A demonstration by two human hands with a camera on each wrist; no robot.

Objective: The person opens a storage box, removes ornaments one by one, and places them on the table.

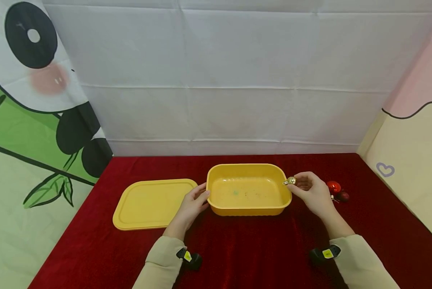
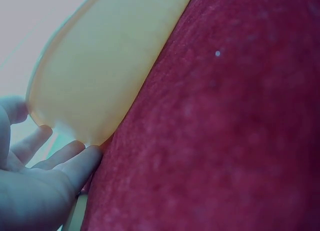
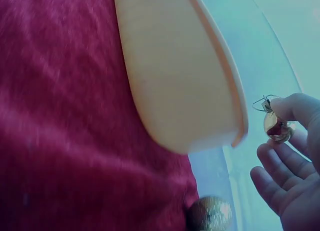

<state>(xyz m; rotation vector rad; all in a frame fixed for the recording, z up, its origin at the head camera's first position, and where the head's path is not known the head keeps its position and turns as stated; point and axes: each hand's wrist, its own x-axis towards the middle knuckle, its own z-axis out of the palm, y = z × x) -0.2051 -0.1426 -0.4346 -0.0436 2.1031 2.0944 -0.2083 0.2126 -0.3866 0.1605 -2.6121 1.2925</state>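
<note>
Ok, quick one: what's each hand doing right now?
Left hand: open, fingers resting against the yellow tub's left wall, holding nothing.
Right hand: pinching a small gold bauble at the tub's right rim.

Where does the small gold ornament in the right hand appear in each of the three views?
Head view: gold ornament is right of centre, pinched by the right hand at the right rim of the yellow tub.
Left wrist view: not in it; only the left hand at the tub wall.
Right wrist view: at the right edge, beside the tub's rim, held by the fingers.
Shared landmark: the yellow tub on the red cloth.
</note>
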